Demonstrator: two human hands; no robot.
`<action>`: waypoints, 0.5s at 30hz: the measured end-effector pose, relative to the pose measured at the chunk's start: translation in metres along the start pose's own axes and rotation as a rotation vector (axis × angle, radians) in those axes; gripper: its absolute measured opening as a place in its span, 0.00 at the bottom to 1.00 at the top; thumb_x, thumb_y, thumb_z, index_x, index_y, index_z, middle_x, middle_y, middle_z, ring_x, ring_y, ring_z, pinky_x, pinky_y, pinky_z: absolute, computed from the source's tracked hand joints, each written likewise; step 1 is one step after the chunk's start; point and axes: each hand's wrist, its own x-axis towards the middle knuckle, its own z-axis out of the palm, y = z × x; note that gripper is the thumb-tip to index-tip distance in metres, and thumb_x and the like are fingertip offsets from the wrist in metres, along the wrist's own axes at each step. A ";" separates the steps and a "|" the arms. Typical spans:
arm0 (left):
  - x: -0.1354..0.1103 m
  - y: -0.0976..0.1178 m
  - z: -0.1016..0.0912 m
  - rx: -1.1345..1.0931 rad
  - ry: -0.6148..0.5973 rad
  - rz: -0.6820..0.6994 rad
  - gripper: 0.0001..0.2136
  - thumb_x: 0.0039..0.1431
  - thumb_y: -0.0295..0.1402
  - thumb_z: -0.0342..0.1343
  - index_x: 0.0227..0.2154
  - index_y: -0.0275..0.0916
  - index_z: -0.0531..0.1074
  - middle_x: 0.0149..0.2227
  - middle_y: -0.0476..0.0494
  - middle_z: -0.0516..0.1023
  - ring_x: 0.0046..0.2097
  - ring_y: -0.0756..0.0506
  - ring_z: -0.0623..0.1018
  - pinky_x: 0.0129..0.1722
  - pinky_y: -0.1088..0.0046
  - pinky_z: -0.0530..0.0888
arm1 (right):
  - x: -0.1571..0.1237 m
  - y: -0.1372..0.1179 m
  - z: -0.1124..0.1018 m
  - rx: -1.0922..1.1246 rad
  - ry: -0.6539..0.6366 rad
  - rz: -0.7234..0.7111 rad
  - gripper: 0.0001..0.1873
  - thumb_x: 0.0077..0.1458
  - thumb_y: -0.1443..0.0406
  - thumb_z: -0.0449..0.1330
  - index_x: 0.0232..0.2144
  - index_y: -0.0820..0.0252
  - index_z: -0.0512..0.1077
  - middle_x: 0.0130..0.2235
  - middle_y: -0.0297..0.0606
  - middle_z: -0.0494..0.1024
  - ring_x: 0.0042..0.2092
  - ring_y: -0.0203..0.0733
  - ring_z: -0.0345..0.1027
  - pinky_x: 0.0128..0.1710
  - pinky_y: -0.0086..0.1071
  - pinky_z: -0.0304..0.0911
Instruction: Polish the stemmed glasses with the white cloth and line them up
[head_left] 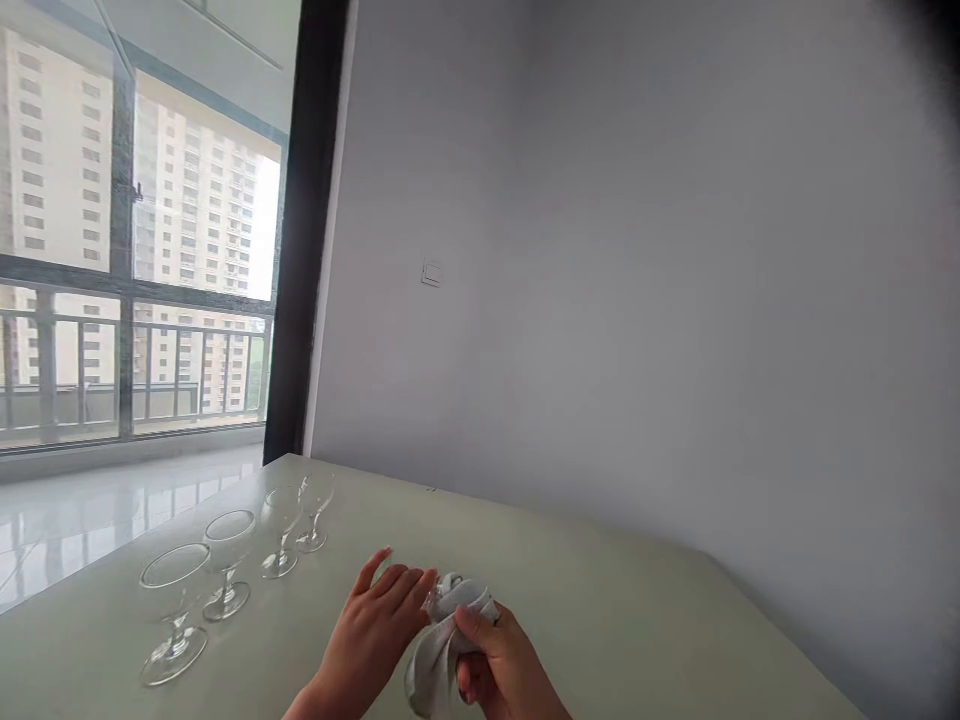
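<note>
My left hand (379, 620) is closed around the bowl of a stemmed glass (432, 600), held sideways above the table. Most of that glass is hidden by the fingers and the cloth. My right hand (504, 655) pinches a light grey cloth (435, 665) between thumb and fingers, and the cloth is folded over the foot end of the glass. One end of the cloth hangs down toward the table. Both hands are close together, near the front middle of the table.
On the left of the pale green table (600, 620), several clear stemmed glasses stand upright in a row, the nearest glass (176, 610) at front left. A grey wall (637, 300) with a switch (431, 272) rises behind the table. Windows and a balcony railing (180, 360) lie beyond at left.
</note>
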 end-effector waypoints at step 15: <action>0.000 0.010 0.004 -0.071 -0.040 0.009 0.13 0.61 0.27 0.48 0.48 0.39 0.65 0.34 0.49 0.79 0.34 0.46 0.75 0.39 0.65 0.67 | -0.009 -0.024 -0.006 -0.156 0.033 -0.023 0.16 0.44 0.58 0.63 0.32 0.65 0.69 0.19 0.28 0.68 0.16 0.30 0.63 0.12 0.21 0.46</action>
